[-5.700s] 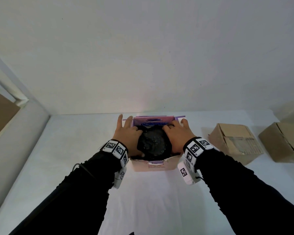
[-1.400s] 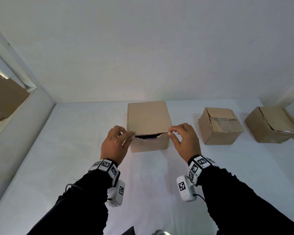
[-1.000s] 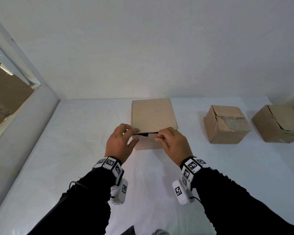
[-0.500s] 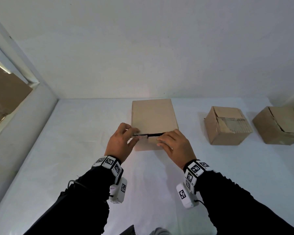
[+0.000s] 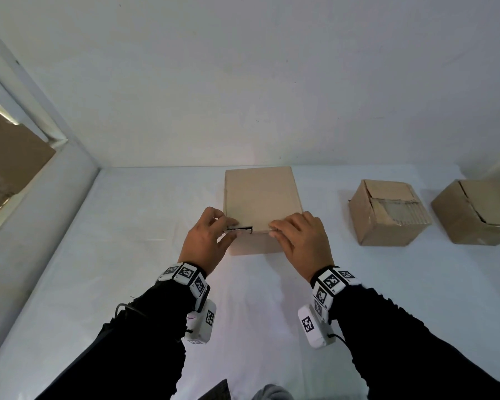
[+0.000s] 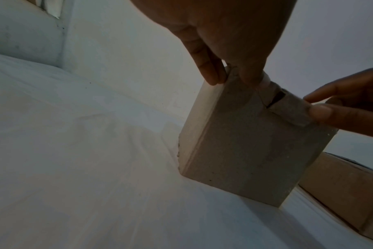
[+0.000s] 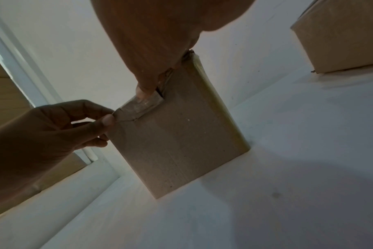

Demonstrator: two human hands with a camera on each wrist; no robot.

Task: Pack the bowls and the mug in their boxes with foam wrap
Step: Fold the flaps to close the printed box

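Observation:
A plain cardboard box point(image 5: 260, 197) stands in the middle of the white table, its lid folded down over the contents, which are hidden. A short dark slit point(image 5: 241, 228) stays open at the left of the front edge. My left hand point(image 5: 225, 226) pinches the box's front left corner, thumb on the front face. My right hand point(image 5: 277, 228) grips the lid's front edge at the right, fingers on top and thumb against the tuck flap. The left wrist view shows the box point(image 6: 245, 143) with the right fingertips point(image 6: 322, 111) on the flap.
Two more closed cardboard boxes point(image 5: 387, 212) point(image 5: 474, 212) sit to the right on the table point(image 5: 127, 255). A white wall rises right behind the middle box. A ledge and a brown board point(image 5: 6, 168) border the left side.
The lid came down over the dark wrapped item seen earlier. In the last second my right hand slid along the front edge and the slit narrowed to its left end.

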